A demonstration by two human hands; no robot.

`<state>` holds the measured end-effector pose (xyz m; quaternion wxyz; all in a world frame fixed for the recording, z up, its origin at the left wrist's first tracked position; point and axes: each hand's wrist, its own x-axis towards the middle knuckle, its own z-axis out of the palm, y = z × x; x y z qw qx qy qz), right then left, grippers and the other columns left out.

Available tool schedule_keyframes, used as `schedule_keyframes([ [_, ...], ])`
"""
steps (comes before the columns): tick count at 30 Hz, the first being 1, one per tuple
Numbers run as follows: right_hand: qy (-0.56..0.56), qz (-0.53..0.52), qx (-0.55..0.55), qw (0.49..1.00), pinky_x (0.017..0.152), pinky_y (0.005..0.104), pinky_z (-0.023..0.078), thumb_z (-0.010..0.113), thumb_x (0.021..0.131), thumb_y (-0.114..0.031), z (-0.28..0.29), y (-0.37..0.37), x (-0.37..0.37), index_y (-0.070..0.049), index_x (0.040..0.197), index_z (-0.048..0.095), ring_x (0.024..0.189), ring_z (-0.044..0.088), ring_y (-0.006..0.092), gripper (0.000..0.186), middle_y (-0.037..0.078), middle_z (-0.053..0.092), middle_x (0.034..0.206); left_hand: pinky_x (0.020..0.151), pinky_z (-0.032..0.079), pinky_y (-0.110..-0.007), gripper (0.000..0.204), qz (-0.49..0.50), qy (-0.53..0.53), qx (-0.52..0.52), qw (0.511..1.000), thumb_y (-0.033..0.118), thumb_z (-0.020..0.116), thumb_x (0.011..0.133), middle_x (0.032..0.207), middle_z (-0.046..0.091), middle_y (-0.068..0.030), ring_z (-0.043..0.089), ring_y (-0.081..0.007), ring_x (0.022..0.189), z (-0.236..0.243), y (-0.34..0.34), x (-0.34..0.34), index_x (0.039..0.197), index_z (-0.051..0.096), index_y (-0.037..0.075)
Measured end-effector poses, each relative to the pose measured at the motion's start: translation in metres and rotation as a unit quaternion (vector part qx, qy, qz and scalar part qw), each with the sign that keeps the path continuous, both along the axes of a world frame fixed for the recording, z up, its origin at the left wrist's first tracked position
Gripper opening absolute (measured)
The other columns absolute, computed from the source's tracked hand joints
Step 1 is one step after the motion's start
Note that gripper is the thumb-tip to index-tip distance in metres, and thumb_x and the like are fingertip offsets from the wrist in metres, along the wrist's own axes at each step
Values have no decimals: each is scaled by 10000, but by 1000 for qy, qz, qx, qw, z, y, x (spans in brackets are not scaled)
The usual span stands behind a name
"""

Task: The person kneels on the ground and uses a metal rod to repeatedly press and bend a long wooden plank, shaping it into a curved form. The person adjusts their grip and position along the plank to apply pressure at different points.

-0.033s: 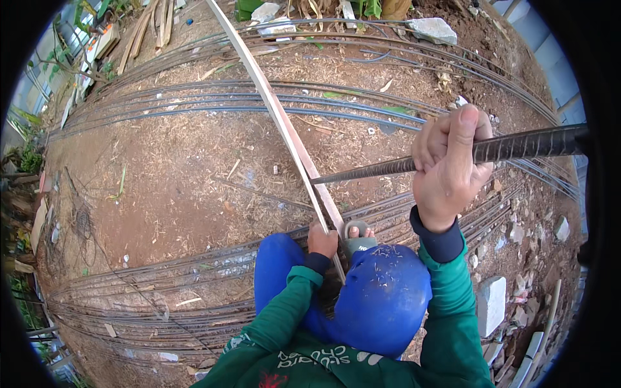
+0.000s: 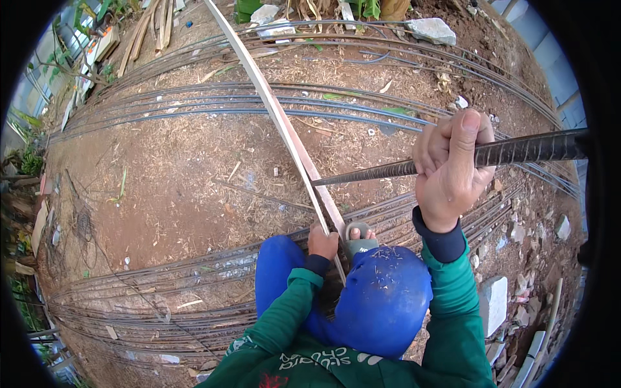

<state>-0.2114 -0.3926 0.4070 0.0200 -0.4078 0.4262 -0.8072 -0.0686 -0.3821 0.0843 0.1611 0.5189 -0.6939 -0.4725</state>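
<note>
My right hand (image 2: pixel 456 168) is closed round a long ribbed steel bar (image 2: pixel 530 146), raised at my right. The bar's far end meets a long, narrow pale wooden strip (image 2: pixel 265 84) near its middle, beside or on it. The strip runs from the upper middle down between my legs and looks split lengthwise near my feet. My left hand (image 2: pixel 321 240) grips the strip low down, just left of my sandalled foot (image 2: pixel 359 238). My bent knee (image 2: pixel 381 301) in blue trousers lies between my forearms and hides the strip's lower end.
Bundles of long thin steel rods (image 2: pixel 174 107) cross the dirt ground above and below me. Concrete chunks (image 2: pixel 430 30) and rubble lie at the top and right, with a white block (image 2: pixel 493 304) by my right arm. Wood offcuts (image 2: pixel 149 26) and plants are at the upper left.
My right hand and the steel bar have shifted very slightly down and to the right. My left hand and the wooden strip look almost unchanged.
</note>
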Motion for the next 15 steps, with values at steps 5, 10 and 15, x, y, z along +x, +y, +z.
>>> schedule_keyframes([
  [5,14,2,3,1000,382,254,342,533,1026,-257,-15,10,-28,-66,838,480,412,363,77,274,-25,367,540,780,508,-473,320,0,10,-29,1000,149,665,738,877,654,-280,641,-449,867,-15,-4,-1,964,608,-71],
  [10,-39,-79,35,995,423,273,384,541,1024,-283,-21,11,-109,-63,800,488,440,375,84,319,-20,358,542,781,503,-465,300,-13,23,-24,999,138,670,738,905,652,-256,640,-428,869,-16,-5,-2,976,616,-36],
  [15,-121,-117,53,984,436,279,380,512,1033,-264,-16,10,-152,-78,768,472,434,345,84,327,-30,320,543,913,484,-460,759,-42,-26,10,999,136,647,747,1180,557,-299,587,-460,1046,-6,-4,-12,1412,372,-103],
])
